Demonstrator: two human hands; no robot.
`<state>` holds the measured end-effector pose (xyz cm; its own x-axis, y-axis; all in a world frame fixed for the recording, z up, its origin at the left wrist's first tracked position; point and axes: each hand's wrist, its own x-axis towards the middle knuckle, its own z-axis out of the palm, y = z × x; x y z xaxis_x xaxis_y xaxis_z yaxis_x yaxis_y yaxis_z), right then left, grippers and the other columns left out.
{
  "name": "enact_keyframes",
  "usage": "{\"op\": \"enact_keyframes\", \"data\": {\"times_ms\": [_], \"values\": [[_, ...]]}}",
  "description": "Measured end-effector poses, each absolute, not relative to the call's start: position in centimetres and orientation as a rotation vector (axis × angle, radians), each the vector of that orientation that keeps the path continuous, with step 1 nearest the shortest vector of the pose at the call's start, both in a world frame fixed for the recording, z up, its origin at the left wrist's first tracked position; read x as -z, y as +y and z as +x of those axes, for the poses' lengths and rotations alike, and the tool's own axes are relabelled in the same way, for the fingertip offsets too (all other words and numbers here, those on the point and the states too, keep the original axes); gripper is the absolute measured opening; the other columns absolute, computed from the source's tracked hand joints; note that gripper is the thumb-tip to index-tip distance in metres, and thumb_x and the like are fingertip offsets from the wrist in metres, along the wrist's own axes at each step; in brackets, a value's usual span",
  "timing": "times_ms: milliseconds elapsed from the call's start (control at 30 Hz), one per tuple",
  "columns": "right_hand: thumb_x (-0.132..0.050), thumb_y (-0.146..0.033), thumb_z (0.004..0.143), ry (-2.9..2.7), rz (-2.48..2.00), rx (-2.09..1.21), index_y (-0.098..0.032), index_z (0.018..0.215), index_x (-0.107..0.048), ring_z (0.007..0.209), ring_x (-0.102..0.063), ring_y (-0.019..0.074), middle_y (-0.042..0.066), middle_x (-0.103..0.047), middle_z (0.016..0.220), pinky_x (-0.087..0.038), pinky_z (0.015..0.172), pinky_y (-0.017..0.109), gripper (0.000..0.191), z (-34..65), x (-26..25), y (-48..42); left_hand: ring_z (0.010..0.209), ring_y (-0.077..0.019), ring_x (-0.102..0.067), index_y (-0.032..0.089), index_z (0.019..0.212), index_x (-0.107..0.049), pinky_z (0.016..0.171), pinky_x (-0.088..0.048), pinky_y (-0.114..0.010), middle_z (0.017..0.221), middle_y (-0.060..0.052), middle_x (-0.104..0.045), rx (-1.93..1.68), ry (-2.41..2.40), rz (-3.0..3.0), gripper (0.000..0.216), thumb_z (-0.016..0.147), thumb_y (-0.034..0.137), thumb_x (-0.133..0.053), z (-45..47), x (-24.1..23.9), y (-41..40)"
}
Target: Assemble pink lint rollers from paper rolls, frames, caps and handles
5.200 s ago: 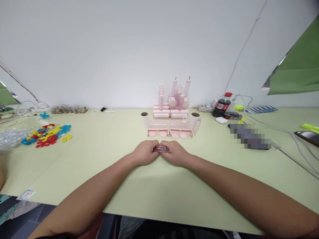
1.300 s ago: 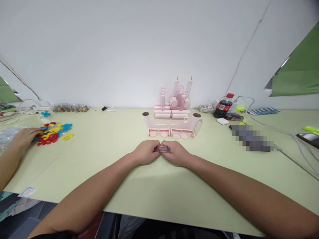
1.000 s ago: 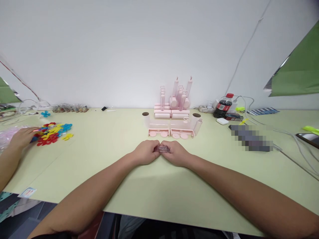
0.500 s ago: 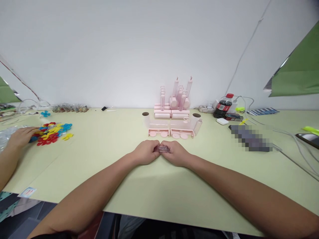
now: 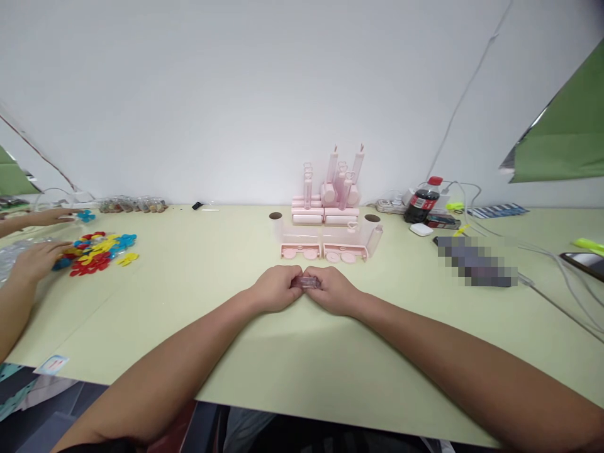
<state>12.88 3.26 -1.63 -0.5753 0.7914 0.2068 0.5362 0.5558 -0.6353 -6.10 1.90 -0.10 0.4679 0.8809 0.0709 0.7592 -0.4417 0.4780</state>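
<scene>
Both my hands meet at the middle of the table, closed around a small clear, pinkish plastic tube (image 5: 309,283). My left hand (image 5: 277,288) grips its left end, and my right hand (image 5: 334,290) wraps its right part; the fingers hide much of it. Just beyond my hands lie two pink trays (image 5: 301,251) with round pink discs in them. Behind these, two pale pink rolls with dark open tops (image 5: 275,217) stand upright. Farther back are pink boxes (image 5: 307,217) and several upright clear pink tubes (image 5: 307,192) with heart-shaped loops on top.
A co-worker's hands (image 5: 40,259) are at the left, by a pile of red, yellow and blue plastic pieces (image 5: 97,258). At the right are a cola bottle (image 5: 423,201), a white case (image 5: 421,230), a pixelated dark object (image 5: 474,263) and cables (image 5: 557,264). Bagged items (image 5: 134,204) line the wall.
A co-worker's other hand has come in at the far left and reaches to a blue piece near the wall. My own hands and the tube have stayed in place.
</scene>
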Motion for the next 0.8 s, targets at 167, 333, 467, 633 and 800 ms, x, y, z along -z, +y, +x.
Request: {"op": "enact_keyframes", "data": {"times_ms": [167, 333, 467, 633, 800], "values": [[-0.054, -0.019, 0.077, -2.316, -1.062, -0.708, -0.02, 0.077, -0.057, 0.064, -0.054, 0.0156, -0.001, -0.062, 0.069, -0.033, 0.058, 0.025, 0.003, 12.87, 1.55, 3.22, 0.065, -0.0161, -0.056, 0.021, 0.072, -0.048, 0.056, -0.035, -0.026, 0.072, 0.001, -0.062, -0.452, 1.377, 2.329, 0.008, 0.078, 0.026, -0.052, -6.11, 0.0, 1.83], [-0.054, -0.02, 0.076, -2.317, -1.069, -0.71, -0.02, 0.076, -0.056, 0.063, -0.053, 0.0154, -0.001, -0.061, 0.068, -0.033, 0.058, 0.025, 0.002, 12.81, 1.58, 3.32, 0.066, -0.0161, -0.056, 0.021, 0.073, -0.048, 0.056, -0.035, -0.025, 0.073, 0.001, -0.063, -0.449, 1.375, 2.33, 0.007, 0.077, 0.025, -0.052, -6.14, 0.13, 1.94], [-0.054, -0.019, 0.076, -2.317, -1.072, -0.713, -0.02, 0.077, -0.057, 0.064, -0.054, 0.0156, 0.0, -0.063, 0.069, -0.033, 0.058, 0.025, 0.003, 12.8, 1.66, 3.35, 0.065, -0.016, -0.056, 0.021, 0.073, -0.048, 0.056, -0.035, -0.026, 0.073, 0.001, -0.062, -0.453, 1.374, 2.33, 0.007, 0.077, 0.026, -0.052, -6.12, 0.21, 2.01], [-0.054, -0.02, 0.077, -2.317, -1.069, -0.704, -0.019, 0.076, -0.057, 0.064, -0.054, 0.0153, 0.0, -0.063, 0.069, -0.033, 0.058, 0.025, 0.003, 12.9, 1.79, 3.3, 0.066, -0.0163, -0.057, 0.021, 0.073, -0.049, 0.057, -0.035, -0.026, 0.073, 0.001, -0.063, -0.457, 1.375, 2.328, 0.008, 0.078, 0.026, -0.052, -6.08, 0.21, 1.97], [-0.054, -0.019, 0.077, -2.322, -1.074, -0.705, -0.019, 0.076, -0.057, 0.063, -0.053, 0.0151, -0.001, -0.062, 0.068, -0.033, 0.057, 0.025, 0.003, 12.86, 1.75, 3.32, 0.066, -0.0165, -0.057, 0.021, 0.073, -0.049, 0.057, -0.036, -0.026, 0.074, 0.001, -0.063, -0.449, 1.379, 2.331, 0.007, 0.078, 0.026, -0.052, -6.06, 0.18, 1.98]]}}
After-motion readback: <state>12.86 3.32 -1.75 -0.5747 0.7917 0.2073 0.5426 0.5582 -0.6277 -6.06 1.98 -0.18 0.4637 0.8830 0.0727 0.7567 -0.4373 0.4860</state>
